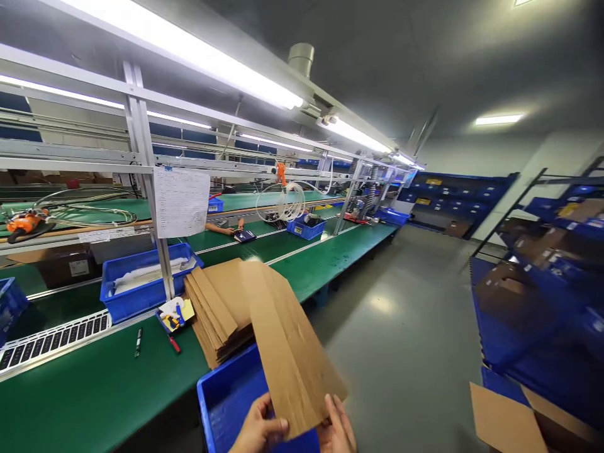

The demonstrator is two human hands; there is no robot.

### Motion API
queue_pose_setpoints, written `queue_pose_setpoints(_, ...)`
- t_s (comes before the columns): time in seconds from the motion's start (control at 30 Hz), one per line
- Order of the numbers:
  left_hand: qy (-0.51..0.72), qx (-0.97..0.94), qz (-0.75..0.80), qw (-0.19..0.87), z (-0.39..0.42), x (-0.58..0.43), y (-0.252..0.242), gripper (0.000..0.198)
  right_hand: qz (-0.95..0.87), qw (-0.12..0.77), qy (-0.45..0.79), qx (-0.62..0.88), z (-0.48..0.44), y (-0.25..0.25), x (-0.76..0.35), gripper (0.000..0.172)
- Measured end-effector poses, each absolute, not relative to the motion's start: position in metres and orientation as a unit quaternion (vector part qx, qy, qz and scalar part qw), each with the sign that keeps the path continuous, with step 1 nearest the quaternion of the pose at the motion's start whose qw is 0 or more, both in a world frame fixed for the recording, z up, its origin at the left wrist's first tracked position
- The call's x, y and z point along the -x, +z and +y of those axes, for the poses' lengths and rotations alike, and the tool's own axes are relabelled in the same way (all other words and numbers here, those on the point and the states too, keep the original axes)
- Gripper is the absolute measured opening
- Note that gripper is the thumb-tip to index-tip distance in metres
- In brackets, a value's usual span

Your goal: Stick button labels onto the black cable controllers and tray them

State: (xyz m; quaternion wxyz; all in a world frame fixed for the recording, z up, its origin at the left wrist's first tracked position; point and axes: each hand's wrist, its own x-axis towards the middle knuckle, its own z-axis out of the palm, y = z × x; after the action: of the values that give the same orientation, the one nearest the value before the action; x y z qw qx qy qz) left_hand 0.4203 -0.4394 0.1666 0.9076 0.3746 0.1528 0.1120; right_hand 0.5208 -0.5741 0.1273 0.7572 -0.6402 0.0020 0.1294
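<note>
A long brown cardboard sheet [293, 352] with lengthwise creases slants up and away from me, above a blue plastic bin [221, 409]. My left hand [260, 425] pinches its near left corner, thumb on top. At the near right corner, my right hand [338, 423] holds the edge with its fingers fairly straight; part of that hand is hidden beneath the sheet. Just beyond, a stack of similar flat cardboard [214, 308] rests on the green workbench [141, 396]. The sheet's far end is blurred and overlaps the stack.
Left of the stack are a small tray of tools [175, 314], a red-handled tool [175, 344] and a pen [138, 343]. A blue crate [141, 283] stands behind a metal post. Another person's hands [231, 230] appear across the line. An opened carton [507, 418] lies at lower right.
</note>
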Motion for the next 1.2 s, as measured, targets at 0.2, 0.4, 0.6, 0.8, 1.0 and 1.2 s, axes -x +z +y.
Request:
queue_pose_setpoints(0.2,0.177,-0.299,0.256,0.902,-0.463,-0.404,0.186,0.053,0.022,0.785,0.085,0.613,-0.650,0.137,-0.506,0.097)
queue_pose_setpoints(0.4,0.141,-0.330,0.319,0.877,-0.487,-0.403,0.208,0.034,-0.025,0.607,0.045,0.793,-0.727,0.156,-0.481,0.064)
queue_pose_setpoints(0.6,0.063,-0.369,0.320,0.871,-0.560,-0.401,0.187,0.034,-0.251,0.411,-0.091,0.872,-0.719,0.183,-0.446,0.057)
queue_pose_setpoints(0.8,0.006,-0.361,0.296,0.884,-0.594,-0.406,0.187,0.059,-0.298,0.418,-0.121,0.850,-0.718,0.175,-0.429,0.051)
queue_pose_setpoints(1.0,0.133,-0.468,0.266,0.832,-0.608,-0.409,0.198,0.075,-0.250,0.375,-0.186,0.873,-0.726,0.204,-0.433,0.032)
queue_pose_setpoints(1.2,0.113,-0.481,0.286,0.821,-0.585,-0.405,0.185,0.055,-0.357,0.346,-0.139,0.857,-0.730,0.174,-0.441,0.050)
